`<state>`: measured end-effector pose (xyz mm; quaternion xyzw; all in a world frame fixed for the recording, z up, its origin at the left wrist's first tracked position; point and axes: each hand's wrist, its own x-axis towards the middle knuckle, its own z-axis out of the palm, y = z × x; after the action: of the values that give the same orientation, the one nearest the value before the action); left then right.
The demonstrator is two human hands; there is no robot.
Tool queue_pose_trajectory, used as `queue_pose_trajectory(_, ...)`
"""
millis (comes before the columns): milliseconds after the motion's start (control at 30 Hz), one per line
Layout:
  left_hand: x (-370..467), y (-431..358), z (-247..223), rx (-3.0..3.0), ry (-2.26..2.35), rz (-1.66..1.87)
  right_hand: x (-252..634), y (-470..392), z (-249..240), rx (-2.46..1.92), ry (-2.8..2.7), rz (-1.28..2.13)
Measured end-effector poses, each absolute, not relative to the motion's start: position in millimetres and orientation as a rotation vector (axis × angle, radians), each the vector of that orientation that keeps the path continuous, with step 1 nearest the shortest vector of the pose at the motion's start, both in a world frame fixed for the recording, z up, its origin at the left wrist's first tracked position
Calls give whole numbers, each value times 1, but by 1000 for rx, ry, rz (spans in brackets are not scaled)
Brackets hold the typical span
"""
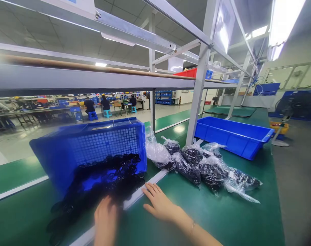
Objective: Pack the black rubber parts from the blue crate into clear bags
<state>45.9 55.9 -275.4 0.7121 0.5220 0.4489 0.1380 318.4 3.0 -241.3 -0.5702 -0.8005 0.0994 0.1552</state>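
Note:
A blue crate (101, 140) with a grid wall lies tipped on its side, and black ring-like parts (114, 177) spill from its opening onto the green tabletop (186, 218). My left hand (105, 215) is at the near edge of the black pile, blurred by motion; its fingers do not show clearly. Just right of the pile, my right hand (159, 201) rests flat near a white strip (138, 194), fingers stretched out and holding nothing. Beyond it sit several clear plastic bags (189, 167) filled with black parts.
A blue bin (229, 135) stands at the right, past the bags. A white metal post (200, 78) rises from the table, under a long shelf beam (94, 79). Farther off, several people sit on stools. A fan (296, 106) stands right of the table.

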Motion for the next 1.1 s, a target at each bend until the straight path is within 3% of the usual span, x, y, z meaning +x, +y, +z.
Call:
queue_pose_trajectory(433, 44, 58, -280, 1973, 1492, 1291, 316, 3, -237, -1646, -2292, 278)
queue_pose_trajectory(733, 44, 53, -262, 1608, 1487, 1409, 319, 11, -232, -1566, -2184, 233)
queue_pose_trajectory(933, 39, 55, -254, 1368, 1465, 1473, 270, 18, -215, -1423, -2116, 402)
queue_pose_trajectory(1100, 34, 57, -253, 1325, 1442, 1505, 217, 17, -230, -1302, -2255, 345)
